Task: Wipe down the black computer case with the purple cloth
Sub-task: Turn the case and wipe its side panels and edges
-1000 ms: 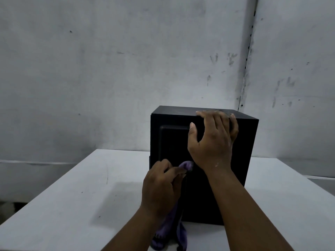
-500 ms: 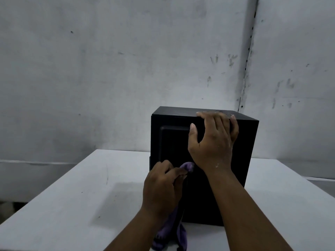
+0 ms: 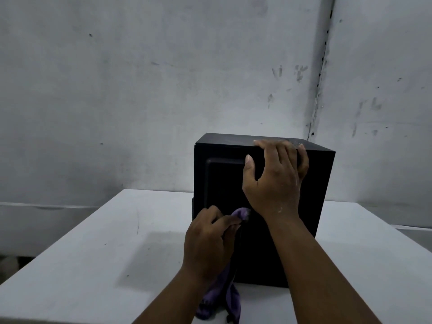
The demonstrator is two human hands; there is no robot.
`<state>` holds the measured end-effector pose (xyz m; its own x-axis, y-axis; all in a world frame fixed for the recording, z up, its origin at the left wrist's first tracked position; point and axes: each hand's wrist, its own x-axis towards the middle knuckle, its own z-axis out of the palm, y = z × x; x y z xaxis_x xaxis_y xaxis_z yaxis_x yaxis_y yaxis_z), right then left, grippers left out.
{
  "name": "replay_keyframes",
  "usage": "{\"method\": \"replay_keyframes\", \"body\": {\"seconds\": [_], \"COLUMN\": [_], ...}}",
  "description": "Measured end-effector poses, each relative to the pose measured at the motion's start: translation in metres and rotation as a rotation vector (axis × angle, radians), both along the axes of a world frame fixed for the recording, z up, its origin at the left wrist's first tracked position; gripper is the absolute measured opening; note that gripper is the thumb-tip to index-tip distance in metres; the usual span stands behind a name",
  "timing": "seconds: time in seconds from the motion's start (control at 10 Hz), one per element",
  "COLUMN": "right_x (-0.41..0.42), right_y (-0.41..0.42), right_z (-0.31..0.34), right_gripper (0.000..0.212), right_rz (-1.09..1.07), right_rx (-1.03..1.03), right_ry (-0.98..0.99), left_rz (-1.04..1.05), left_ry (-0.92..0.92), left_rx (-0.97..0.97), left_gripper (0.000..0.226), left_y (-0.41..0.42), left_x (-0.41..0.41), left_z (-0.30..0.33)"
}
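Purple cloth (image 3: 242, 212), bunched in the left hand (image 3: 208, 244), is rubbing the black computer case (image 3: 322, 183) at centre frame; the right hand (image 3: 274, 183) is gripping its top edge. Next likely: sweeping upward.

Head view: worn at head height, facing forward and down, close over the table (image 3: 98, 265), toward the wall (image 3: 140, 90).

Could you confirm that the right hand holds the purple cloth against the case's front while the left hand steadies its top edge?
The hands are swapped. In the head view the left hand holds the cloth against the case front, and the right hand steadies the top edge.
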<state>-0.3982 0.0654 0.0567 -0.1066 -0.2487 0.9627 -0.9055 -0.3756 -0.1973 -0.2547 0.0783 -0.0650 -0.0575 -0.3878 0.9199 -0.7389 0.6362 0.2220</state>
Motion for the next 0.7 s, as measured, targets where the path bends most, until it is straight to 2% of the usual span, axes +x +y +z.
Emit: {"method": "replay_keyframes", "body": {"seconds": [0.7], "right_x": [0.0004], "right_y": [-0.0001], "right_z": [-0.0001], "right_gripper": [0.033], "right_rz": [0.001], "right_rx": [-0.004], "right_ry": [0.0], "left_rz": [0.002], "left_ry": [0.023], "left_rx": [0.029], "left_gripper": [0.013], "left_y": [0.0057], "left_x": [0.003], "left_z": [-0.0112]}}
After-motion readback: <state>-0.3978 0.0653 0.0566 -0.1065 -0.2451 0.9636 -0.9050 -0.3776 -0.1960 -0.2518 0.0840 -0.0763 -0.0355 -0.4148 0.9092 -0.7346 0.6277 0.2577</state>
